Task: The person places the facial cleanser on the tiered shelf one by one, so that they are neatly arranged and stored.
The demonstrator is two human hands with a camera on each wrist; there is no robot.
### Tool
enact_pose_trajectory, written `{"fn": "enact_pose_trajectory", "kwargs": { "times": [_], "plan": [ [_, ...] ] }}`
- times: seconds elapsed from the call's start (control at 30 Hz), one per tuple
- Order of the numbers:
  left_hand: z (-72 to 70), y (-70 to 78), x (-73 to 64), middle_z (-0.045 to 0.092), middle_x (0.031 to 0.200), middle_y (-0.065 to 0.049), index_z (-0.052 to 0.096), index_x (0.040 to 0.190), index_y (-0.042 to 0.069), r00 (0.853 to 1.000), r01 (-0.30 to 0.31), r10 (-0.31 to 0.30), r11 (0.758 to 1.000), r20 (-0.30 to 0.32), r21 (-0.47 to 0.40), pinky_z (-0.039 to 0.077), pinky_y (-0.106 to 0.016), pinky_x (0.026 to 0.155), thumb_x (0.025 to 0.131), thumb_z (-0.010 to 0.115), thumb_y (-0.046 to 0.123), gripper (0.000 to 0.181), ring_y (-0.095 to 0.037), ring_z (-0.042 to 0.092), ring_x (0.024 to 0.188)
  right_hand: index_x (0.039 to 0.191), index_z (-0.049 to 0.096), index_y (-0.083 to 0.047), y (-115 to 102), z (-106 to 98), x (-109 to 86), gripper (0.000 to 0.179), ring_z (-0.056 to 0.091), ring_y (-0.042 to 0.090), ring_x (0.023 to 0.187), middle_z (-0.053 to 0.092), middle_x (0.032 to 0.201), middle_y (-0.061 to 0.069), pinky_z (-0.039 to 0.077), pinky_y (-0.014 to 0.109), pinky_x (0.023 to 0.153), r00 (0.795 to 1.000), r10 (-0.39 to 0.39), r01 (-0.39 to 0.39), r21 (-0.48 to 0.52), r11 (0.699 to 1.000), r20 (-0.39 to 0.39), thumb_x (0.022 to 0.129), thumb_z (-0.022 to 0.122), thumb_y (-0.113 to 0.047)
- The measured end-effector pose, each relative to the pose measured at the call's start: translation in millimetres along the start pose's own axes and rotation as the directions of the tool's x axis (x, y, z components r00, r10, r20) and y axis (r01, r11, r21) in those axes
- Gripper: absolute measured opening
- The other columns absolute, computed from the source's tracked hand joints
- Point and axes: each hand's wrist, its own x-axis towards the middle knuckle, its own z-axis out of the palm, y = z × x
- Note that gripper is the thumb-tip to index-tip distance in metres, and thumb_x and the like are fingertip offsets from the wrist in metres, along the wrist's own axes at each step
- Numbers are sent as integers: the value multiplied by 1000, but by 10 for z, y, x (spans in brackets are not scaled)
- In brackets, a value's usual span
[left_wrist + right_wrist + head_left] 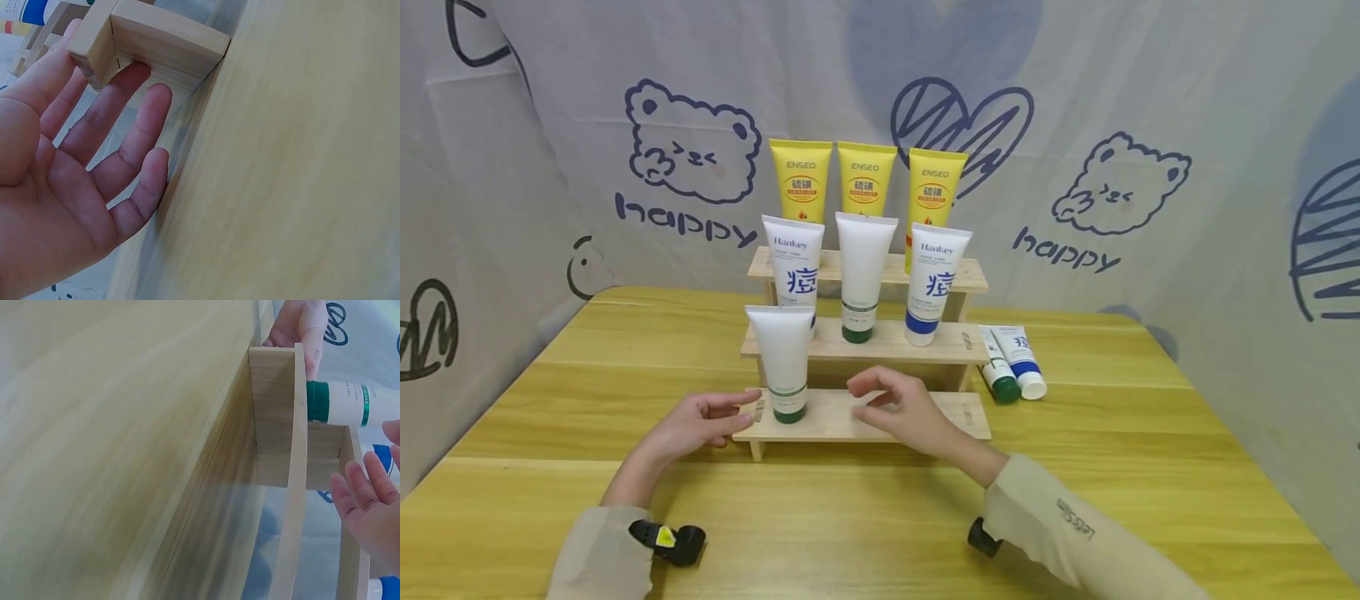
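Note:
A three-step wooden rack (850, 417) stands on the table. My left hand (703, 425) holds the left end of its lowest step, with thumb and fingers around the board end (169, 34) in the left wrist view. On that step, near the left end, a white tube with a green cap (782, 358) stands cap down. My right hand (902, 412) hovers over the middle of the same step, fingers loosely bent and nothing between them. The right wrist view shows this hand (375, 512) with its fingers spread near the step's edge.
The middle step bears two blue-capped white tubes (936, 283) and a green-capped one (865, 271) between them. Three yellow tubes (801, 179) stand on the top step. Right of the rack, a green-capped tube (1000, 371) and a blue-capped tube (1021, 358) lie on the table (1112, 467).

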Motion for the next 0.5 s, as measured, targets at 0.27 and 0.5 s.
{"fn": "enact_pose_trajectory", "kwargs": {
  "times": [0.27, 0.5],
  "plan": [
    [2, -17, 7, 35, 136, -21, 47, 129, 1, 1000, 8, -8, 1000, -5, 6, 47, -33, 68, 86, 61, 29, 53, -36, 36, 117, 101, 58, 6, 165, -85, -74, 19, 55, 24, 91, 59, 98, 19, 47, 33, 75, 1000, 25, -24, 23, 999, -20, 84, 59, -1],
    [5, -1, 0, 35, 136, -22, 47, 129, 1, 1000, 13, -13, 1000, -8, 5, 46, -33, 69, 86, 60, 29, 53, -36, 35, 117, 99, 59, 4, 199, -196, -195, 16, 56, 20, 88, 60, 96, 16, 48, 30, 74, 995, 82, -82, 3, 997, -56, 84, 60, -1]
  ]
}}
